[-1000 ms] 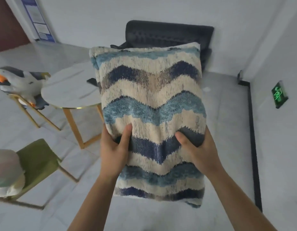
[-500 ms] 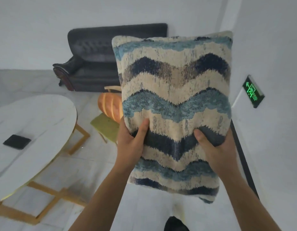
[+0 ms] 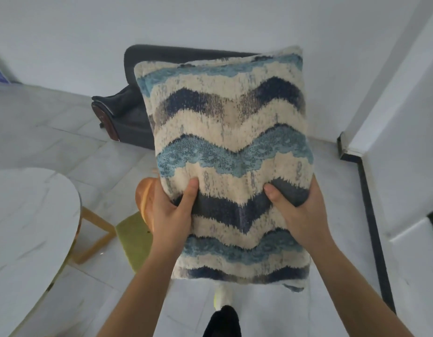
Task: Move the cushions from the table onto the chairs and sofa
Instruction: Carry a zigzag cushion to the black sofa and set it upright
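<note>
Wavy blue cushion [image 3: 230, 154] held up mid-frame, well off the bench [image 3: 28, 215]

It's gripped at both side edges by the left hand [image 3: 171, 215] and right hand [image 3: 300, 215], thumbs pressed into the front. The dark sofa [image 3: 128, 110] is seen behind it, bench at lower left.

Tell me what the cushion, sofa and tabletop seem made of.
Cushion: soft woven or knitted fabric, matte; fuzzy-edged zigzag bands, dents where gripped. Sofa: probably dark leather or imitation; smooth, faint sheen. Tabletop: smooth white with grey veins, marble or a marble-look surface; cannot tell which.
</note>
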{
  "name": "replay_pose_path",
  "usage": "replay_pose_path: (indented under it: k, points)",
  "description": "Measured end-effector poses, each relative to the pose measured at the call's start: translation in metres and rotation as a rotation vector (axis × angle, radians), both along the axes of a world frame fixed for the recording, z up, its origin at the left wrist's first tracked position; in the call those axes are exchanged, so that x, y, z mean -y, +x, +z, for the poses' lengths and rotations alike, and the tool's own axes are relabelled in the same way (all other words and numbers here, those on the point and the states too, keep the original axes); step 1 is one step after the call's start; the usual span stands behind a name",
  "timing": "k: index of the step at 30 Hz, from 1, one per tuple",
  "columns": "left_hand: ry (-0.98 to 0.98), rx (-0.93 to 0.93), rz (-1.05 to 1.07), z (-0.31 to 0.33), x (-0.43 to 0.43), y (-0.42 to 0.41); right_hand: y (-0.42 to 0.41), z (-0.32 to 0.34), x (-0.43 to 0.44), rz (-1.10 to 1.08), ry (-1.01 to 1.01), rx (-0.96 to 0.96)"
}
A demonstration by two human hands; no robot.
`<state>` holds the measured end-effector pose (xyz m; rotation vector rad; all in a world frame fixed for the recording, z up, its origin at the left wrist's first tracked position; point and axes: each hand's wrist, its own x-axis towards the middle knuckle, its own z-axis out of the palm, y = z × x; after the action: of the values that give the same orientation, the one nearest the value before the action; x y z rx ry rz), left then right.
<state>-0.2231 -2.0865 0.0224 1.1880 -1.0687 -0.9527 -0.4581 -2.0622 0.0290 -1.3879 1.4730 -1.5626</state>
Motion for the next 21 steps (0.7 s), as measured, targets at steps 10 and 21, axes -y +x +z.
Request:
replay_pose_path:
  k: [10, 21]
  points:
    - [-0.017, 0.027, -0.117, 0.042, 0.330, -0.100, -0.095, 0.030, 0.310, -0.138, 0.014, 0.022]
    - [-0.031, 0.166, -0.051, 0.028, 0.657, -0.214, -0.195, -0.008, 0.656, -0.112, 0.012, 0.110]
